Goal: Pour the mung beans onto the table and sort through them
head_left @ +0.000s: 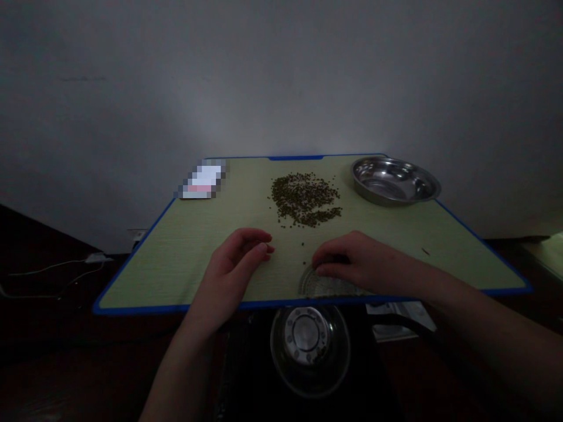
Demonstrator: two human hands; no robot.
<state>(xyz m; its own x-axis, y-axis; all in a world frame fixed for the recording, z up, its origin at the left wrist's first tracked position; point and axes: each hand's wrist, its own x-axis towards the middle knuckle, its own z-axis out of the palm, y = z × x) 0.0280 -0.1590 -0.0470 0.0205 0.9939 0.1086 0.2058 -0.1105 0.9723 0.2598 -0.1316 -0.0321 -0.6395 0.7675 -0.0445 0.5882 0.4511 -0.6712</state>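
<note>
A pile of small green beans, like mung beans [303,196], is spread over the middle of the light green folding table [153,252]. Nearer to me lie two loose beans [302,244], between my hands. My left hand [240,261] hovers left of them, its fingers loosely curled and the thumb apart from the index finger; I see nothing in it. At the front edge, my right hand [358,261] has its fingertips and thumb drawn together over a grey half-round patterned patch [323,286]. What those fingertips hold, if anything, is hidden.
A shallow steel bowl [396,181] stands at the back right. At the back left lies a blurred-out phone-like thing [202,179]. Below the front edge sits another metal bowl [310,375]. A small brown sliver [425,251] lies at the right. Behind the table rises a wall.
</note>
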